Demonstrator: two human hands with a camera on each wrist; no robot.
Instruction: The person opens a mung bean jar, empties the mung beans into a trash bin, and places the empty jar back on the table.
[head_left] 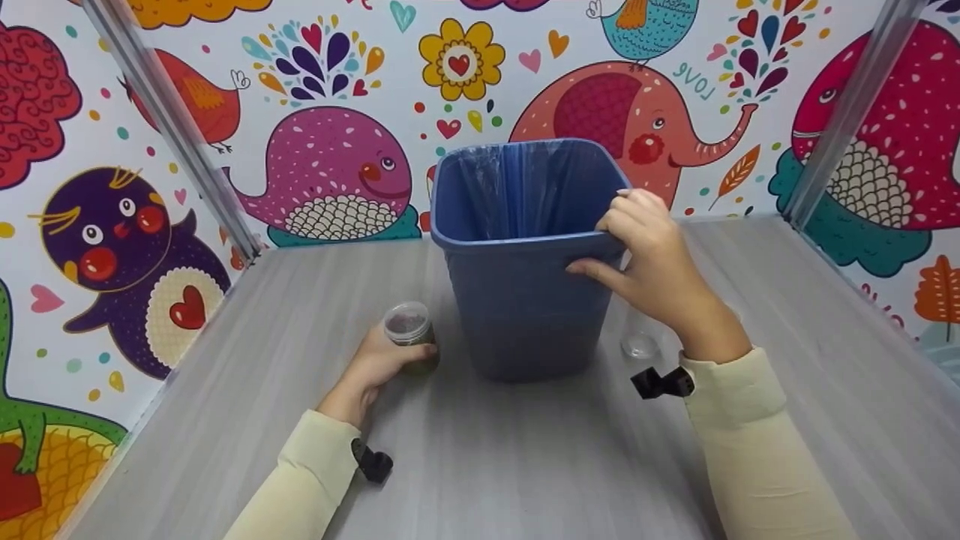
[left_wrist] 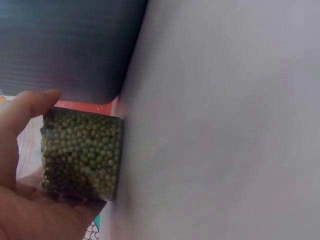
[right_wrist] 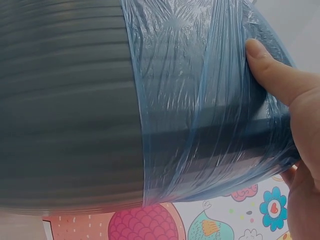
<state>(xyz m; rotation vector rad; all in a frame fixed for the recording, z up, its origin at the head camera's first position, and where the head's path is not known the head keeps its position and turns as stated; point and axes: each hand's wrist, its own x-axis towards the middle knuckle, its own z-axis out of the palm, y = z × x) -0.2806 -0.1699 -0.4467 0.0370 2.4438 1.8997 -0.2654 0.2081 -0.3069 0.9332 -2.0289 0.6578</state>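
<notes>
Blue bin [head_left: 525,300] rim gripped by right hand [head_left: 649,262]

From the head view the bin [head_left: 525,300] hides its own floor, and the liner bag [head_left: 517,187] blurs into shadow inside. The right hand [head_left: 652,270] covers the bin's near right corner, its fingertips lost over the rim. A small clear thing [head_left: 640,345] behind that wrist is too faint to name. The left wrist view cuts off most of the left hand [left_wrist: 30,200], and the jar [left_wrist: 80,155] shows no lid
</notes>
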